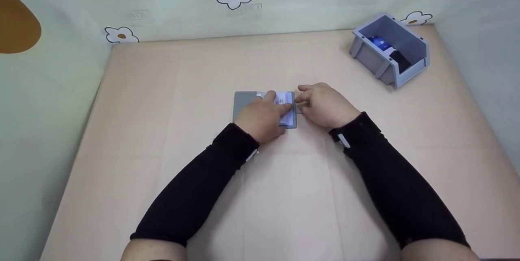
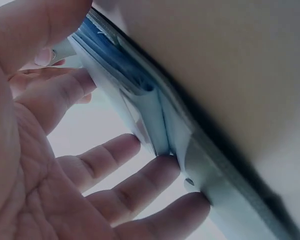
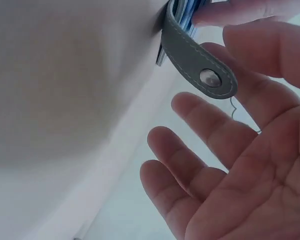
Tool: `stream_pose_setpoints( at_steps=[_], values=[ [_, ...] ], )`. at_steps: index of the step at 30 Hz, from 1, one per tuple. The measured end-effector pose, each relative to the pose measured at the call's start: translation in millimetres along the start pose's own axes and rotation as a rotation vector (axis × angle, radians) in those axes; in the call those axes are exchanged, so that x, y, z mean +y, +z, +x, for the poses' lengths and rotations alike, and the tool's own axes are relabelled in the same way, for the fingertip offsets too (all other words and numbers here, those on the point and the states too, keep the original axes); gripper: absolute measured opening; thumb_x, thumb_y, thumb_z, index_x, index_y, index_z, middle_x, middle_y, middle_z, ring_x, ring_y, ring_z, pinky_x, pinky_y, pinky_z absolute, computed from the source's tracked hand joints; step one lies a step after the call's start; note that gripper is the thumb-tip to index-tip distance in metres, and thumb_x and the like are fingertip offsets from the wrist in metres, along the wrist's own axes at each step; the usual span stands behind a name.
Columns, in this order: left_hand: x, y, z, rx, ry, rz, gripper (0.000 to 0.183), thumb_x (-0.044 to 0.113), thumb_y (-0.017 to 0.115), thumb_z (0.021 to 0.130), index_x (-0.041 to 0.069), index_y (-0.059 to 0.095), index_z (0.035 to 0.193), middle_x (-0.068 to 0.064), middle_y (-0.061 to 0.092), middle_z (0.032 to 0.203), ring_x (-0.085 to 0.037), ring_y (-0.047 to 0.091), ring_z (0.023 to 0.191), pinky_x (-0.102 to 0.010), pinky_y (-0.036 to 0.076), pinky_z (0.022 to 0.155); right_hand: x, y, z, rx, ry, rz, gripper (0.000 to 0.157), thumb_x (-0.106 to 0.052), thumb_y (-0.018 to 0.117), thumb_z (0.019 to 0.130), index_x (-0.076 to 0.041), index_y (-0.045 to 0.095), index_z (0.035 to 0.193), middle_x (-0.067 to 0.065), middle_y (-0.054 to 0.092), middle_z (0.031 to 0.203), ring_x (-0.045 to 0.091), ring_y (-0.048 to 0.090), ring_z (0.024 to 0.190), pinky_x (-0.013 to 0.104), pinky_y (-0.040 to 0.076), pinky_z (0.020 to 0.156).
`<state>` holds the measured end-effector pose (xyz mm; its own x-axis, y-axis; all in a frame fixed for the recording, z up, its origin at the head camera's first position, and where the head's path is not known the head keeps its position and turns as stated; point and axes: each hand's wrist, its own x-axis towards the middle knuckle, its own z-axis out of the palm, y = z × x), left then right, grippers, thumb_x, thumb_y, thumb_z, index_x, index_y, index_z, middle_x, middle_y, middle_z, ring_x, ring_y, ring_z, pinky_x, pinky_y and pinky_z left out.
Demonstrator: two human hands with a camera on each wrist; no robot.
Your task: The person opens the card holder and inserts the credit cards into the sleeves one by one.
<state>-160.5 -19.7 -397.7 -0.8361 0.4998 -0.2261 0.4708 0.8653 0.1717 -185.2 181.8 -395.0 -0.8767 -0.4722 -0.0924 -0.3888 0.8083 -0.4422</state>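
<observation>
A grey card holder (image 1: pixel 245 100) lies open on the table, its clear sleeves (image 1: pixel 289 119) over the right part. My left hand (image 1: pixel 262 117) rests on it with fingers spread across the sleeves; in the left wrist view the fingertips touch the inner side beside a stack of bluish sleeves (image 2: pixel 135 80). A small snap stud (image 2: pixel 189 184) shows on the cover. At the holder's right edge is my right hand (image 1: pixel 325 104), fingers loosely bent. In the right wrist view a stitched grey strap (image 3: pixel 190 55) with a metal snap (image 3: pixel 210 78) stands out before the index finger, the thumb close beside it.
A grey-blue plastic bin (image 1: pixel 371 58) stands at the back right, holding a blue item (image 1: pixel 379 42) and a black item (image 1: pixel 400 61). A pale cloth with creases covers the table (image 1: pixel 183 74). Walls with flower prints close in the back and sides.
</observation>
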Motion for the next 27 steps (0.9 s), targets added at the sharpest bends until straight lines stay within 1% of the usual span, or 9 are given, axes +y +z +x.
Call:
stream_pose_setpoints(
  at_steps=[5,8,10,15,18,21,24,27],
  values=[
    [-0.1,-0.6,0.8,0.038,0.019,-0.012,0.058,0.033,0.076,0.096,0.026,0.059,0.151,-0.020,0.052,0.143,-0.034,0.064,0.097,-0.045,0.060,0.086,-2.4,1.8,-1.8,-0.049,-0.042,0.010,0.035,-0.007,0.063,0.096,-0.012,0.078,0.128,0.013,0.059,0.153,0.044,0.054,0.140,0.052,0.040,0.121],
    [-1.0,-2.0,1.4,0.052,0.044,-0.036,0.053,0.030,0.076,0.095,0.022,0.063,0.145,-0.021,0.054,0.141,-0.034,0.066,0.096,-0.045,0.060,0.087,-3.1,3.5,-2.3,-0.056,-0.074,-0.016,0.038,-0.005,0.062,0.096,-0.012,0.076,0.131,0.012,0.059,0.152,0.043,0.058,0.137,0.051,0.043,0.118],
    [-2.4,-3.5,1.6,0.048,0.045,-0.067,0.052,0.028,0.078,0.093,0.021,0.063,0.143,-0.021,0.052,0.142,-0.034,0.066,0.096,-0.046,0.060,0.085,-2.9,4.5,-2.7,-0.057,-0.083,-0.036,0.040,-0.005,0.062,0.096,-0.013,0.075,0.133,0.011,0.059,0.153,0.042,0.058,0.136,0.050,0.044,0.117],
    [-7.3,-7.0,1.2,0.032,0.018,-0.151,0.055,0.021,0.076,0.090,0.020,0.058,0.142,-0.023,0.047,0.146,-0.032,0.069,0.089,-0.043,0.061,0.077,-1.7,6.2,-3.3,-0.085,-0.081,-0.057,0.041,-0.006,0.060,0.096,-0.011,0.073,0.135,0.011,0.057,0.154,0.042,0.057,0.138,0.052,0.042,0.119],
    [-10.0,-7.6,0.8,0.036,0.015,-0.191,0.057,0.018,0.073,0.089,0.019,0.054,0.144,-0.023,0.046,0.146,-0.029,0.069,0.085,-0.039,0.060,0.076,-1.3,6.2,-2.7,-0.097,-0.093,-0.061,0.040,-0.007,0.058,0.097,-0.009,0.072,0.135,0.012,0.058,0.154,0.039,0.057,0.139,0.051,0.040,0.121],
    [-12.1,-7.3,-0.1,0.048,0.022,-0.233,0.057,0.015,0.071,0.089,0.017,0.053,0.143,-0.023,0.046,0.146,-0.028,0.068,0.086,-0.038,0.060,0.078,-0.9,6.3,-1.6,-0.091,-0.115,-0.066,0.040,-0.006,0.058,0.097,-0.007,0.072,0.134,0.014,0.059,0.152,0.036,0.059,0.138,0.050,0.039,0.121],
    [-14.7,-6.7,-1.6,0.057,0.034,-0.265,0.054,0.018,0.073,0.091,0.016,0.053,0.142,-0.023,0.046,0.146,-0.028,0.068,0.091,-0.040,0.061,0.082,-1.5,6.2,-1.0,-0.091,-0.118,-0.061,0.040,-0.006,0.058,0.097,-0.007,0.072,0.134,0.014,0.061,0.150,0.033,0.060,0.137,0.049,0.039,0.122],
    [-18.8,-7.4,-4.0,0.065,0.030,-0.293,0.055,0.028,0.077,0.094,0.018,0.053,0.143,-0.021,0.048,0.147,-0.029,0.068,0.097,-0.042,0.060,0.088,-2.8,5.7,-1.2,-0.095,-0.113,-0.059,0.040,-0.006,0.058,0.097,-0.007,0.072,0.134,0.014,0.062,0.149,0.034,0.060,0.138,0.050,0.039,0.121]
  ],
)
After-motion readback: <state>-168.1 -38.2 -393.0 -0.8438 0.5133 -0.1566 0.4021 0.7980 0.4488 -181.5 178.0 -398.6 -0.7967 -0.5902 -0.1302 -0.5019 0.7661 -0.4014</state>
